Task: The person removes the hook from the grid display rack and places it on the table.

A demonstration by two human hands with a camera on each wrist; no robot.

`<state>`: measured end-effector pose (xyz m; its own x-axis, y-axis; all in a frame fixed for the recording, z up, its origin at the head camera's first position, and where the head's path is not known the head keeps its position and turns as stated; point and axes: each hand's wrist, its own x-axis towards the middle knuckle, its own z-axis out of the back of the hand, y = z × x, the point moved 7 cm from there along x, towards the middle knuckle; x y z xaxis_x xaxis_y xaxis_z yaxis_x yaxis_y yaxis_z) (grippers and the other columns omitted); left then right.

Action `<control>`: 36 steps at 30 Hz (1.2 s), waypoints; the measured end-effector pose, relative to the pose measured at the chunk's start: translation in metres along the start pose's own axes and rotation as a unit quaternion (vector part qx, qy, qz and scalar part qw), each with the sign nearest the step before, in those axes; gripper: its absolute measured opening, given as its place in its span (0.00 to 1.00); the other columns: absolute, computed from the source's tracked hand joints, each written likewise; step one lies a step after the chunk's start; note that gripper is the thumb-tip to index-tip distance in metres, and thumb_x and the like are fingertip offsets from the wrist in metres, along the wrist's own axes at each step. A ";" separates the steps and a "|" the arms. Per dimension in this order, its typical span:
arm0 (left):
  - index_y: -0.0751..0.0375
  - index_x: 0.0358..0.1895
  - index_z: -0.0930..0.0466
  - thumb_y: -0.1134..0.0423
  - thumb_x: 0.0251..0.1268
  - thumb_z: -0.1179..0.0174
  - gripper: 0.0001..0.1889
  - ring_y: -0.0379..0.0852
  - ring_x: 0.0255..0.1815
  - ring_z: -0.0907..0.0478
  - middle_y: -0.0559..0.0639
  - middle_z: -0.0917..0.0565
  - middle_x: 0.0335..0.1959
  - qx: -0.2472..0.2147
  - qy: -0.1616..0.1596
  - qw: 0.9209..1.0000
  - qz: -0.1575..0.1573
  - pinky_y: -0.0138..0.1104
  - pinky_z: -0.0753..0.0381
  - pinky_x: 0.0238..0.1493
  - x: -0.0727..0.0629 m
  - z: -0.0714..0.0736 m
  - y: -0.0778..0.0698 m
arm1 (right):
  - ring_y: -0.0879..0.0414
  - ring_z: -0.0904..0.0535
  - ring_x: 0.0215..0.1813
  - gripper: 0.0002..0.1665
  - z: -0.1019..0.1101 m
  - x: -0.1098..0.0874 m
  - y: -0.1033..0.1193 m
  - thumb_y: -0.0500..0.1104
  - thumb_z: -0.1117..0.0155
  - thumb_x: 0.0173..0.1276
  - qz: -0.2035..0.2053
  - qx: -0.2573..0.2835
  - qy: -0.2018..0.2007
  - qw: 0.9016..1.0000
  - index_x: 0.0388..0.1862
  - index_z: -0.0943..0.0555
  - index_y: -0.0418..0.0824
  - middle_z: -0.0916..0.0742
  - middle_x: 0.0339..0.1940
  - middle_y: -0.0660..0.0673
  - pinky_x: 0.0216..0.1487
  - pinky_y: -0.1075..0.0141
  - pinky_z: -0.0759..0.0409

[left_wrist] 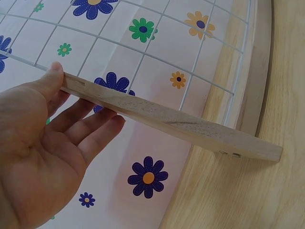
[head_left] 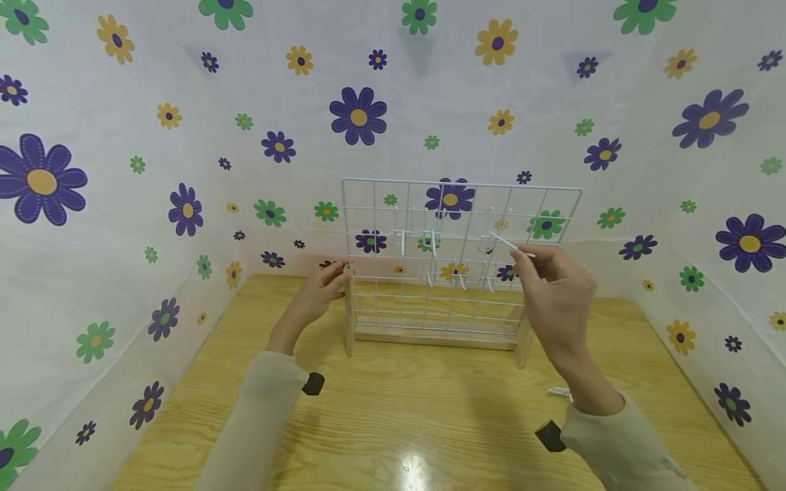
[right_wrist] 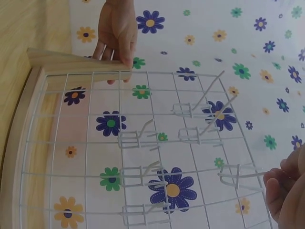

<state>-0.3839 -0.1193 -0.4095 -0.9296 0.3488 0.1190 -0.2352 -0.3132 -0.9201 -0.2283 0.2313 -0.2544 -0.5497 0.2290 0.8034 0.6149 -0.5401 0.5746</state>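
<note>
A white wire grid panel (head_left: 399,181) stands upright in a wooden stand with a base bar (head_left: 430,339). My left hand (head_left: 319,293) grips the top of the stand's left wooden post (left_wrist: 167,119), thumb on one side and fingers on the other. Between thumb and fingertips, my right hand (head_left: 559,293) pinches the outer end of a white wire hook (right_wrist: 248,175). That hook's back frame lies at the grid wires in the upper right part of the panel. Several similar hooks (right_wrist: 190,136) hang on the grid, their prongs pointing outward.
A few loose white hooks (head_left: 559,391) lie on the wood-grain table (head_left: 393,409), beside the right forearm. Flower-printed sheeting (head_left: 295,170) walls the table at the back and both sides. Each wrist carries a dark camera block (head_left: 313,383).
</note>
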 end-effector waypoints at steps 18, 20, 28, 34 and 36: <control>0.61 0.81 0.41 0.55 0.86 0.52 0.29 0.64 0.73 0.31 0.65 0.34 0.77 0.007 -0.007 1.000 -0.010 0.50 0.23 0.69 0.001 0.001 0.000 | 0.69 0.16 0.28 0.05 0.036 -0.015 -0.013 0.26 0.30 0.67 -0.041 0.002 -0.013 0.999 0.41 0.13 0.26 0.12 0.30 0.64 0.17 0.81 0.34; 0.62 0.81 0.41 0.55 0.86 0.52 0.29 0.64 0.73 0.31 0.66 0.34 0.76 0.008 -0.009 1.000 -0.012 0.50 0.22 0.69 0.001 0.001 0.000 | 0.69 0.17 0.28 0.05 0.041 -0.017 -0.015 0.27 0.30 0.67 -0.047 -0.004 -0.016 0.999 0.41 0.13 0.26 0.13 0.30 0.65 0.18 0.81 0.34; 0.60 0.81 0.41 0.54 0.85 0.52 0.29 0.64 0.72 0.30 0.66 0.34 0.76 0.006 -0.012 1.000 -0.013 0.48 0.21 0.67 0.002 0.000 0.002 | 0.71 0.19 0.27 0.03 0.056 -0.029 -0.025 0.24 0.30 0.65 -0.043 -0.030 -0.026 0.998 0.38 0.14 0.24 0.14 0.29 0.65 0.22 0.84 0.30; 0.60 0.81 0.41 0.53 0.85 0.52 0.29 0.64 0.72 0.30 0.66 0.34 0.77 0.003 -0.011 1.000 -0.016 0.49 0.21 0.68 0.002 -0.001 0.004 | 0.72 0.19 0.27 0.03 0.065 -0.038 -0.034 0.24 0.31 0.66 -0.072 -0.035 -0.030 0.996 0.39 0.14 0.23 0.13 0.28 0.63 0.25 0.85 0.25; 0.60 0.81 0.41 0.53 0.85 0.52 0.29 0.64 0.72 0.30 0.66 0.33 0.76 0.006 -0.011 1.000 -0.018 0.49 0.21 0.67 0.002 0.000 0.005 | 0.71 0.19 0.27 0.04 0.068 -0.041 -0.035 0.24 0.32 0.66 -0.080 -0.039 -0.031 0.996 0.39 0.14 0.23 0.13 0.28 0.62 0.26 0.85 0.24</control>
<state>-0.3868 -0.1201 -0.4141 -0.9269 0.3396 0.1596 -0.2709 -0.3115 -0.9108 -0.1890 0.2958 -0.2974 -0.5990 0.3660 0.7122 0.4757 -0.5529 0.6841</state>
